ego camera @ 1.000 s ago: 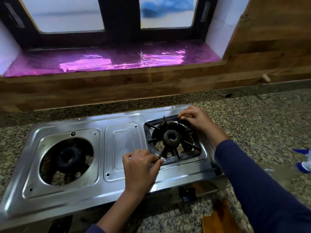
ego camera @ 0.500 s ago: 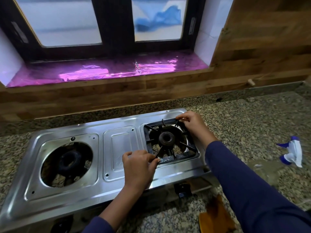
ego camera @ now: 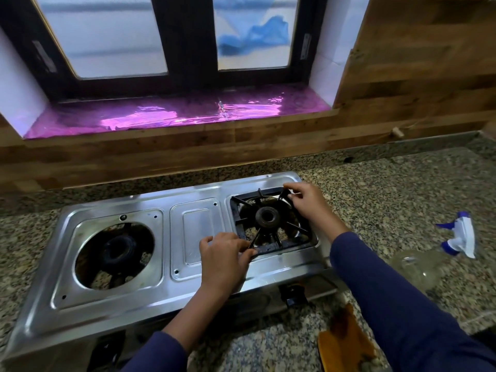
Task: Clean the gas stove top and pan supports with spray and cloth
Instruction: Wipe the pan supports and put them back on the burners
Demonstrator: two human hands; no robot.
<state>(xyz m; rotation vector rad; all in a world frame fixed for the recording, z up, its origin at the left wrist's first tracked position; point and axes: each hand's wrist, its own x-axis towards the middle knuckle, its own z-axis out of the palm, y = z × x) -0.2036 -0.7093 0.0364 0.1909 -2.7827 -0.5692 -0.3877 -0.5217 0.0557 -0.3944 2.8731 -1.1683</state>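
A steel two-burner gas stove (ego camera: 197,232) stands on the granite counter. A black square pan support (ego camera: 271,247) sits over the right burner (ego camera: 267,217). My left hand (ego camera: 224,253) grips the support's near left corner. At the far right corner, my right hand (ego camera: 306,198) pinches its rim. The left burner (ego camera: 118,251) is bare, with no support over it. A clear spray bottle (ego camera: 418,267) with a blue and white trigger head (ego camera: 460,236) lies on its side to the right of the stove. An orange-brown cloth (ego camera: 346,342) lies on the counter in front of the stove.
The granite counter (ego camera: 389,189) runs right of the stove to a wooden backsplash (ego camera: 241,140). A window sill covered in pink foil (ego camera: 174,116) sits behind and above. A black stove knob (ego camera: 294,295) sticks out of the front panel.
The view has tilted up a little, so stove and hands sit lower in frame. Both hands keep their hold on the pan support, which stays over the right burner.
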